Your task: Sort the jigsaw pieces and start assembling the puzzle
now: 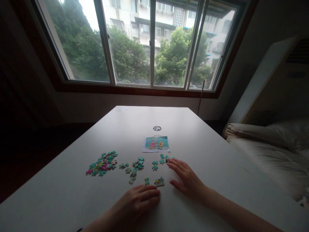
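Observation:
Both of my hands lie on a white table (217, 154). My left hand (138, 199) rests flat with fingers stretched out toward a small joined puzzle piece (159, 182) just past its fingertips. My right hand (187, 178) lies open, its fingertips touching loose teal pieces (165, 158). A heap of teal and pink puzzle pieces (102, 163) sits to the left, with scattered pieces (135, 166) between it and my hands. A small reference picture (155, 143) of cartoon figures lies beyond the pieces.
A round cable hole (156, 128) is in the table behind the picture. A wide window (149, 45) fills the far wall. A pale cushion or bedding (272, 148) lies to the right, below a white air-conditioning unit (277, 83).

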Tool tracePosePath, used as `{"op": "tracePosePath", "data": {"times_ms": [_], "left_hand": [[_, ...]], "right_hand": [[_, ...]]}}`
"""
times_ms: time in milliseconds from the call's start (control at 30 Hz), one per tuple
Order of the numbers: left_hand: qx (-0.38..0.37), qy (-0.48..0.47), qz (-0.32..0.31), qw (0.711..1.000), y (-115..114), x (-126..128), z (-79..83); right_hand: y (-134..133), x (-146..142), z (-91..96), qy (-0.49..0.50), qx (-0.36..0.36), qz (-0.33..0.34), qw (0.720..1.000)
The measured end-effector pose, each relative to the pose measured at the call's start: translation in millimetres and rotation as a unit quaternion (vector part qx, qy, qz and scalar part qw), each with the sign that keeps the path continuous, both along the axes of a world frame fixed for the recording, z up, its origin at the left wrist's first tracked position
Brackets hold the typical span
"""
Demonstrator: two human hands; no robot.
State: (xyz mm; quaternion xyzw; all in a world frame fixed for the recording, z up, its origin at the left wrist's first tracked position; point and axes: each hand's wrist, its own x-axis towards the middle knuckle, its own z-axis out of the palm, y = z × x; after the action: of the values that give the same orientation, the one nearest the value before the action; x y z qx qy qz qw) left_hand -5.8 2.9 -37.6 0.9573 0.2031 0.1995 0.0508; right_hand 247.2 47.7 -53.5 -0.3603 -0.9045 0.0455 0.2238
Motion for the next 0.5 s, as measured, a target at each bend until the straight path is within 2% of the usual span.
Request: {"op": "tracePosePath", "data": {"times_ms": [133,300,400,500], "left_hand": [[-0.001,0.025,0.016,1.000,-2,-1,3.2],[-0.025,0.009,0.026,0.999,-2,-1,1.2],[-0.027,0.018,0.026,0.999,-2,-1,-0.7],[-0.026,0.030,0.027,0.999,-3,-1,-0.8]], "right_hand": [[4,-1,-7.8,-0.071,-0.017,-0.043,0.996],[7,0,-17.9,-0.071,0.007,-0.133,0.988],[6,0,-15.9,-0.075,0.009,-0.123,0.990],[3,-1,-9.6,-0.077,-0.005,-0.069,0.995]]}}
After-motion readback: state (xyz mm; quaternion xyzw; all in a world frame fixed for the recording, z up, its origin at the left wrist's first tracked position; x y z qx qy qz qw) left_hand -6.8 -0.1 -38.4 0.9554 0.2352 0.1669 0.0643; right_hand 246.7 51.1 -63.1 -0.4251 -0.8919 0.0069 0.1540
